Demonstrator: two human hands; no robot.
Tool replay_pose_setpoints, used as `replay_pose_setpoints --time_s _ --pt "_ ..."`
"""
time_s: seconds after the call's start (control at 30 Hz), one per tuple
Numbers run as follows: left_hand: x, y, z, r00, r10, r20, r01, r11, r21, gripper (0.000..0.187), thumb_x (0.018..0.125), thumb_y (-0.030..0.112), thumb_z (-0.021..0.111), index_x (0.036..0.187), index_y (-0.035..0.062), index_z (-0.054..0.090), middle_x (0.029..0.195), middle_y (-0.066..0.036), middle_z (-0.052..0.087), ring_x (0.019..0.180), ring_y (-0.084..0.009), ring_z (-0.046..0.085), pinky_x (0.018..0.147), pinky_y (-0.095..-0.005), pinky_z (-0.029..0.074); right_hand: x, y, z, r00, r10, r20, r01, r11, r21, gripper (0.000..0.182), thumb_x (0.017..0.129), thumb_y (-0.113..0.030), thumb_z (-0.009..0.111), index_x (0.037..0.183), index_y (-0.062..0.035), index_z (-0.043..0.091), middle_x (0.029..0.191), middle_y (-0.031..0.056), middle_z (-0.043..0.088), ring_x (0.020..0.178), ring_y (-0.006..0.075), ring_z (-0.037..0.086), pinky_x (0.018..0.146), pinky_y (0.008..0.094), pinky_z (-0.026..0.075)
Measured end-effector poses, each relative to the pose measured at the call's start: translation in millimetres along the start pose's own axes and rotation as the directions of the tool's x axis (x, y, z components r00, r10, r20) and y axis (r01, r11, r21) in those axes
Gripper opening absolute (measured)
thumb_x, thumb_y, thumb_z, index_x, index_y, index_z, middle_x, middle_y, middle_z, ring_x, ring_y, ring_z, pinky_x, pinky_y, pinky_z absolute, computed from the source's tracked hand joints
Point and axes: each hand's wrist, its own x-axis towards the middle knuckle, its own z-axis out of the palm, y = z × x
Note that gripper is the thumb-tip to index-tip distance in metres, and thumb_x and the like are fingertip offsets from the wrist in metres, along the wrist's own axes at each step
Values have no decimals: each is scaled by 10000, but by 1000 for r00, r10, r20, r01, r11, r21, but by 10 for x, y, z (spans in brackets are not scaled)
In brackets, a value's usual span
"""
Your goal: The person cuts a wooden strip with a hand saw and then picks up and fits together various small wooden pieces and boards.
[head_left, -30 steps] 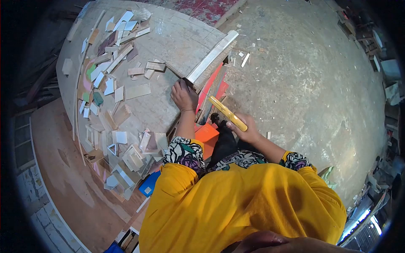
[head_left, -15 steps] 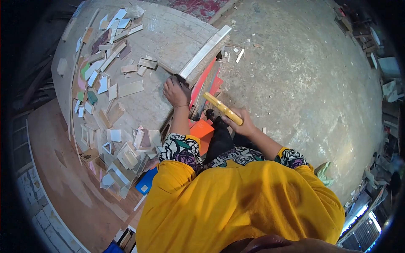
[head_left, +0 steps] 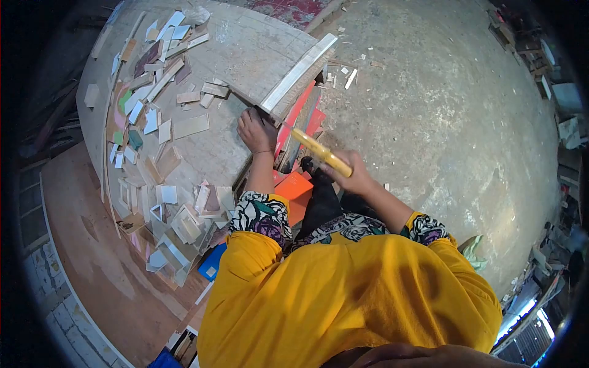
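- Right hand (head_left: 350, 168) clamped around a yellow-handled tool (head_left: 319, 150), its tip pointing towards the left hand.
- Left hand (head_left: 256, 130) curled at the corner of a worktable (head_left: 239, 61), beside a pale strip (head_left: 300, 70); whether its fingers grip anything, I cannot tell.
- Wood offcuts (head_left: 190, 127) scattered leftward.
- Blue object (head_left: 213, 257) near the left sleeve bears a small white label (head_left: 211, 272), too small to read.

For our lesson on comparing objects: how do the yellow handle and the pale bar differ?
The handle is yellow, while the bar is whitish grey. The handle is gripped in the right hand; the bar lies along the edge of the table. In the picture, the handle slants down to the right, the bar up to the right. Both are narrow.
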Motion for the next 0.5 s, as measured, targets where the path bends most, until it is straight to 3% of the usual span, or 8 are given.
replay_pose_setpoints --time_s 0.03,0.1,0.23,0.27,0.3,0.37,0.4,0.5 --pt "3 1 1 1000 4 -9 -4 1000 4 316 676 173 600 946 28 527 1010 -120 520 977 -307 479 820 -424 387 43 -21 -54 1000 1 1 -1 1000 0 224 821 -187 616 711 -22 512 566 29 462 515 108 440 481 286 357" --pt "-15 3 -6 1000 10 -18 -10 1000 9 317 674 177 599 945 28 527 1010 -118 520 974 -307 479 817 -425 388 129 -11 -211 968 246 52 -252 943 216 154 775 -177 634 782 -37 572 630 67 518 569 175 491 543 320 402" --pt "8 15 -12 1000 3 5 -3 1000 16 323 681 179 593 960 29 528 1012 -111 522 973 -305 480 810 -427 391 -34 197 -79 974 219 58 -223 971 86 199 799 -224 625 791 -33 571 601 45 509 555 130 468 528 287 388" --pt "10 12 -13 1000 16 -2 -16 1000 16 326 681 175 592 966 30 528 1014 -110 522 971 -305 480 806 -428 392 -94 225 32 975 222 20 -221 959 179 216 810 -247 615 810 -34 584 591 35 505 553 111 464 525 280 388" --pt "18 2 -11 1000 17 -8 -16 1000 18 326 681 175 592 966 30 528 1014 -110 522 971 -305 480 806 -428 392 -98 94 81 968 252 18 -250 951 183 209 809 -249 616 830 -42 598 606 76 531 547 177 512 524 314 403" --pt "13 -23 15 999 31 28 -31 999 18 332 681 168 591 978 34 529 1009 -113 518 962 -304 482 796 -431 394 -62 -41 154 996 76 -53 -80 994 -81 194 801 -242 620 825 -50 603 631 134 552 567 285 554 530 358 420" --pt "9 -30 24 998 61 -5 -61 998 27 330 684 167 586 985 43 529 999 -114 515 953 -301 483 786 -430 393 -47 -146 141 990 138 -9 -138 990 -29 189 787 -236 628 820 -52 598 660 181 549 604 366 547 540 393 429" --pt "3 -41 35 998 55 13 -56 996 75 333 691 179 583 993 49 529 1002 -111 509 948 -299 482 779 -429 391 -45 11 116 998 66 15 -65 996 -65 181 775 -215 632 828 -46 592 667 180 549 608 364 550 547 390 435"
